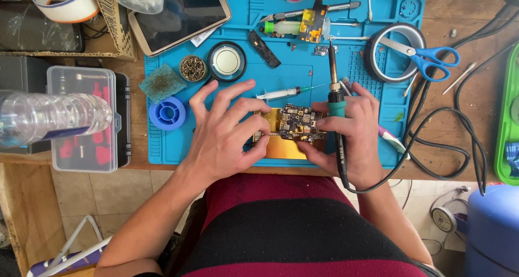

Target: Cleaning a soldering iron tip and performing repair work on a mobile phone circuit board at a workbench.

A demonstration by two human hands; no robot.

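Note:
A small black circuit board (pixel 299 123) lies on a gold-coloured plate (pixel 281 147) on the blue work mat (pixel 173 147). My left hand (pixel 227 131) rests over the plate's left side, fingers spread, thumb and forefinger at the board's left edge. My right hand (pixel 348 131) grips a soldering iron (pixel 335 88) with a teal collar, its tip pointing away from me, while its fingers touch the board's right edge. A syringe (pixel 281 93) lies just beyond the board.
On the mat sit a blue solder spool (pixel 167 113), a brass-wool tin (pixel 193 68), a round magnifier (pixel 227 61), a tape roll (pixel 394 52) with blue scissors (pixel 427 55) and a phone (pixel 181 15). A clear plastic bottle (pixel 51 116) and a tool case (pixel 86 120) stand left. Black cables (pixel 448 142) trail right.

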